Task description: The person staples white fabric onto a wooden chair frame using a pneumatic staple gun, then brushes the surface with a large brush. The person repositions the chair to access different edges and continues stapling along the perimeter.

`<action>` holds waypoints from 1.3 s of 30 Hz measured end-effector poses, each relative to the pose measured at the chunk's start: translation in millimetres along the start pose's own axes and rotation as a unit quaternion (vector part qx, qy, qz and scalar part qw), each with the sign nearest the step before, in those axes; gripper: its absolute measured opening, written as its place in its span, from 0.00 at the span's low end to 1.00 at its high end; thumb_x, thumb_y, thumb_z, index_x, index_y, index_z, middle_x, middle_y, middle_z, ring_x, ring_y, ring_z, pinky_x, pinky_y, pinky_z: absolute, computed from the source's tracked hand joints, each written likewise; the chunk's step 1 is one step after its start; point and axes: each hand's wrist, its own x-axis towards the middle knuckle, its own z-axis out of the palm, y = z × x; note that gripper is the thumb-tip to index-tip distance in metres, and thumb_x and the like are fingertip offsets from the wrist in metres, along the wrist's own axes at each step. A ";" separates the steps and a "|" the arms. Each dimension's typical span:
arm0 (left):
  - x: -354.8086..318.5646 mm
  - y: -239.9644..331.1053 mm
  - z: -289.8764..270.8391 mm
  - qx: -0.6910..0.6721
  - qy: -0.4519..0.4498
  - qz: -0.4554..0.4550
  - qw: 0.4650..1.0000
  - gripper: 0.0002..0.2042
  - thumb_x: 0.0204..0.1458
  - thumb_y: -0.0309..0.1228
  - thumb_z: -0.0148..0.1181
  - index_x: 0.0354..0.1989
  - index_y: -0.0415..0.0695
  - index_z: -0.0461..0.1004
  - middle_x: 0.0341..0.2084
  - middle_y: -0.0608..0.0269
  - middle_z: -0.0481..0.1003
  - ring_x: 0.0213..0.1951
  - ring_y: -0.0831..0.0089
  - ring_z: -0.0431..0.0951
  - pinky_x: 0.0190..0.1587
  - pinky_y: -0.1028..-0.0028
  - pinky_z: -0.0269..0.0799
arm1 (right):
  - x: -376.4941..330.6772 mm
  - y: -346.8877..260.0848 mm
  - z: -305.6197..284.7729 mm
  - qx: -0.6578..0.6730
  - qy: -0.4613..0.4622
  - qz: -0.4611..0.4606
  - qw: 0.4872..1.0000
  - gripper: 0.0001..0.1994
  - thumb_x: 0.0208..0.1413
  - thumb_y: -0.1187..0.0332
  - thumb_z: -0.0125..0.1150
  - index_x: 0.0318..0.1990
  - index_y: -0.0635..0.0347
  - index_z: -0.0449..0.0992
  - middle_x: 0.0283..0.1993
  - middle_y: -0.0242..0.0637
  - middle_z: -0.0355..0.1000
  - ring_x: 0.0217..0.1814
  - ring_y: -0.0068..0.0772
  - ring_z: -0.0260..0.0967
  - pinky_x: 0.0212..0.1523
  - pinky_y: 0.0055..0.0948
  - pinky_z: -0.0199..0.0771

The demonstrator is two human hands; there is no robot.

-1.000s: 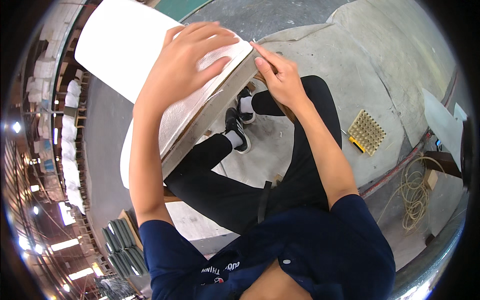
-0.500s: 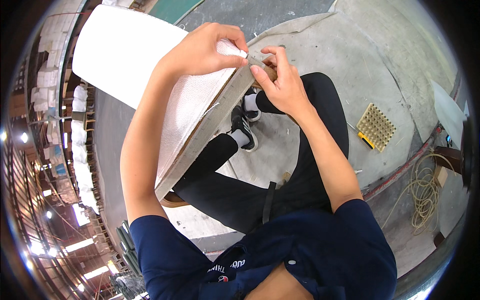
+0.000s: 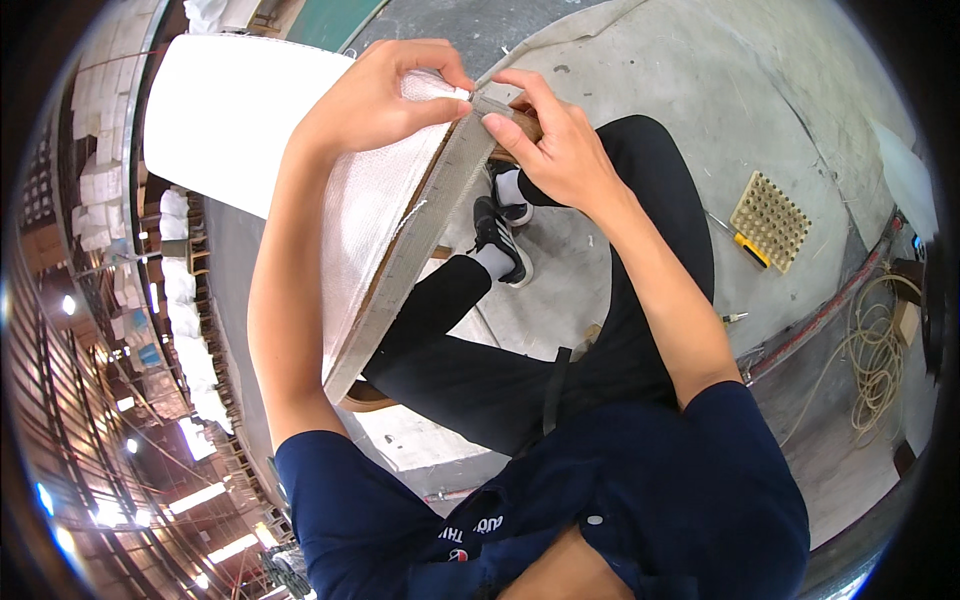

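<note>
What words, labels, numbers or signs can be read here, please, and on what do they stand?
Navy blue cloth shirt: white printed letters by a small red-and-white emblem, partly lost in folds; I won't copy the wording.
Long flat grey strip beside the white woven fabric: any marks are too small to read.
Pale stacked goods at far left: too blurred to read.

The left hand (image 3: 385,98) is held pinched at eleven o'clock, the right hand (image 3: 568,150) at one, its thumb (image 3: 512,138) and forefinger (image 3: 534,90) parted.
</note>
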 end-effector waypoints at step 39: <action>-382.0 81.2 272.4 0.010 0.802 -0.439 0.405 0.20 0.52 0.18 0.53 0.55 0.40 0.67 0.46 0.56 0.74 0.44 0.71 0.74 0.47 0.71 0.70 | 8.2 15.0 13.9 -0.168 0.022 -0.071 0.983 0.23 0.70 0.58 0.38 0.59 0.71 0.67 0.60 0.52 0.66 0.62 0.46 0.62 0.65 0.38 0.58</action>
